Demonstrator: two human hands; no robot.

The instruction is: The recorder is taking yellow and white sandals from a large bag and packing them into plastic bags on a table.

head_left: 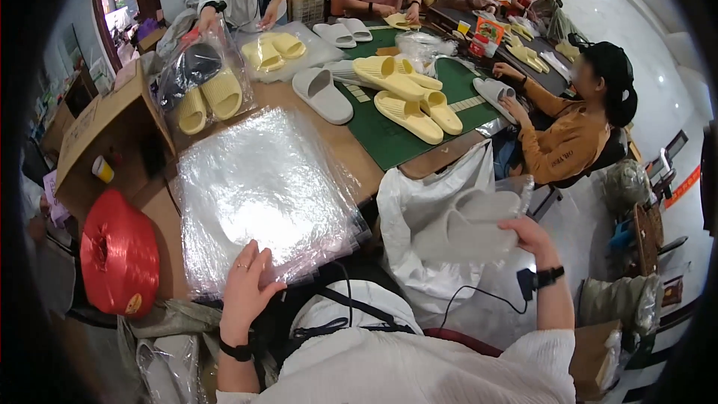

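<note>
My right hand (529, 236) grips a pair of grey slippers (470, 228), which seem to be inside a clear plastic bag. They are held over an open white sack (400, 206) beside the table and look slightly blurred. My left hand (250, 284) lies with its fingers stretched out on the near edge of a thick stack of clear plastic bags (254, 179). Beyond the stack, several yellow slippers (407, 114) rest on a green mat (378, 131). A single grey slipper (323, 96) lies at the mat's left edge.
A roll of red plastic twine (120, 254) and a cardboard box (112, 135) stand at the left. Bagged yellow slippers (213, 97) lie beyond the bag stack. A co-worker in an orange top (568, 135) sits at the right, handling a grey slipper (493, 96). Other people work across the table.
</note>
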